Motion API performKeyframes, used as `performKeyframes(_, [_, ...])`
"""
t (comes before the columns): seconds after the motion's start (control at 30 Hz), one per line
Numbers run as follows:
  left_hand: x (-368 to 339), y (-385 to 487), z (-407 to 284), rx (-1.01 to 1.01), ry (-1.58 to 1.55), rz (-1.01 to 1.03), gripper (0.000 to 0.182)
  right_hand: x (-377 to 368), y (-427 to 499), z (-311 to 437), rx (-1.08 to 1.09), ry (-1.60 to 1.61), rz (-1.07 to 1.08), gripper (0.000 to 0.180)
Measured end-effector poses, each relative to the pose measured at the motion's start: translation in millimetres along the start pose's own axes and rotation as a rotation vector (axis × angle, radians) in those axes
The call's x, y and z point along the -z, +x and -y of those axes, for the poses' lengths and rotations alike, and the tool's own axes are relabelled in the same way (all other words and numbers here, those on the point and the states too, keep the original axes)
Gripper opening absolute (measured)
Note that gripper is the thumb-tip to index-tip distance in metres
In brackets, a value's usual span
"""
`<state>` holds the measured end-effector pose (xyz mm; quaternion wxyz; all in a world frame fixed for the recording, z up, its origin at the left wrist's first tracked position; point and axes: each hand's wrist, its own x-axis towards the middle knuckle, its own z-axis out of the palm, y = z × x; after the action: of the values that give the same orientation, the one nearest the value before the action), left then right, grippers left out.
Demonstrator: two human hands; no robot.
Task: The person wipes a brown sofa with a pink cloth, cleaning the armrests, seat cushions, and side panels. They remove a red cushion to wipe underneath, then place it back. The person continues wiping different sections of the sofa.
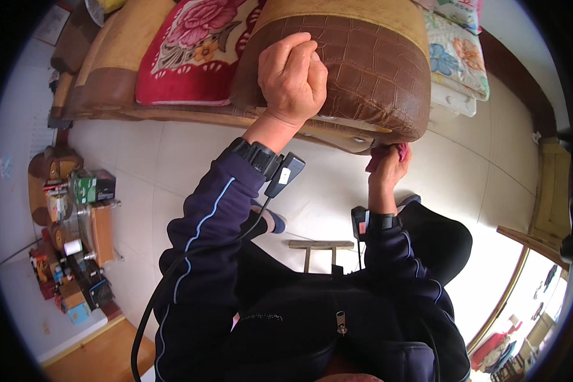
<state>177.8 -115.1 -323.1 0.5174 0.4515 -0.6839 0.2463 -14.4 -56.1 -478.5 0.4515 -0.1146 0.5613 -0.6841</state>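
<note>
My left hand, its fingers curled into a loose fist, is over the brown embossed-leather armrest of a sofa; nothing shows in it. Lower right, my right hand grips a dark pink cloth against the lower front corner of that armrest. Part of the cloth is hidden by the fingers. A red floral seat cover lies on the sofa left of the armrest. Both wrists wear black straps with small cabled devices.
A small wooden stool stands on the tiled floor between my legs. At the left are a green box and a shelf crowded with small goods. Folded floral bedding lies beyond the armrest, and a wooden cabinet stands at the right.
</note>
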Motion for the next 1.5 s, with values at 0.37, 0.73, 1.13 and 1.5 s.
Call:
performKeyframes(0.37, [3, 9, 1, 0.039, -0.108, -0.035, 0.007, 51, -49, 44, -0.387, 0.253, 0.598, 0.043])
performKeyframes(0.73, [129, -106, -73, 0.591, -0.625, 0.485, 0.047, 43, -108, 78, -0.607, 0.220, 0.851, 0.051])
performKeyframes(1.13, [166, -194, -88, 1.682, -1.367, -0.181, 0.038, 14, -151, 85, 0.226, -0.890, 1.455, 0.040])
performKeyframes(1.5, [130, -144, 65, 1.529, -0.967, -0.611, 0.039, -108, -32, 198, 1.475, -0.953, 0.632, 0.015])
